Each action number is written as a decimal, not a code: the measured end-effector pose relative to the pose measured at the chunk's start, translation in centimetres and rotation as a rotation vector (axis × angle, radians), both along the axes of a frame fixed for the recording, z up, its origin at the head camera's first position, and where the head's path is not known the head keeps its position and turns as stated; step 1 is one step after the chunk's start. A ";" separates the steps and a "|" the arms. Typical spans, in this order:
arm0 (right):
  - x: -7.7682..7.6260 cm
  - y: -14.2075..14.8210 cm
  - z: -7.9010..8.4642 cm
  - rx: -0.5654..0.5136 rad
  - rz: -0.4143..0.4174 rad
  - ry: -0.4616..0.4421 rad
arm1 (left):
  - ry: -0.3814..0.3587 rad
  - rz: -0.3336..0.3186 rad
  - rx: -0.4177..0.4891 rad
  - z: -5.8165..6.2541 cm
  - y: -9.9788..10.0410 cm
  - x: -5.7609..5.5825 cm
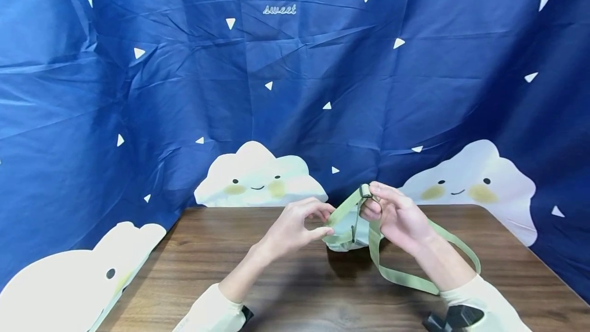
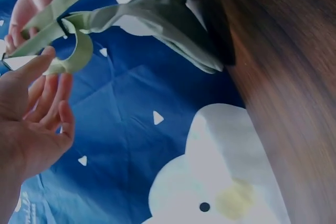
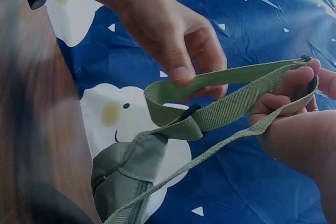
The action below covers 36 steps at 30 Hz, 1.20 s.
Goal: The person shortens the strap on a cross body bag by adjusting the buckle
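Observation:
A small grey-green sling bag [image 1: 343, 246] with a zip [image 3: 140, 200] hangs by its light green webbing strap [image 1: 345, 210] over the table's far part. My right hand [image 1: 401, 219] pinches the strap at a dark slider buckle [image 1: 365, 191], raised above the bag. To its left, my left hand [image 1: 292, 227] holds the folded strap between thumb and fingers, as the right wrist view shows. Near the bag's end the strap loops through a second black buckle [image 3: 191, 111]. A long slack stretch of strap [image 1: 407, 279] curves below and around my right forearm.
The brown wooden table [image 1: 286, 291] lies under both hands. Behind it hangs a blue cloth [image 1: 295, 91] with white triangles and smiling clouds [image 1: 258, 181]. Each wrist carries a dark strapped device, such as the one on the right sleeve [image 1: 463, 316].

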State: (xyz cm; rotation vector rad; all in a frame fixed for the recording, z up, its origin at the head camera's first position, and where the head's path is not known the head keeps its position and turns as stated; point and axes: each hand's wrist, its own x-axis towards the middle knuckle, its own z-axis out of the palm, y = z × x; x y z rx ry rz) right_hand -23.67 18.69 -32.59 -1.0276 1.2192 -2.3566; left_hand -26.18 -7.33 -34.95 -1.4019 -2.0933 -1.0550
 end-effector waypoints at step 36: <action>0.6 -2.0 -1.6 0.577 -0.339 0.278 | 0.101 -0.048 0.206 3.8 0.2 4.0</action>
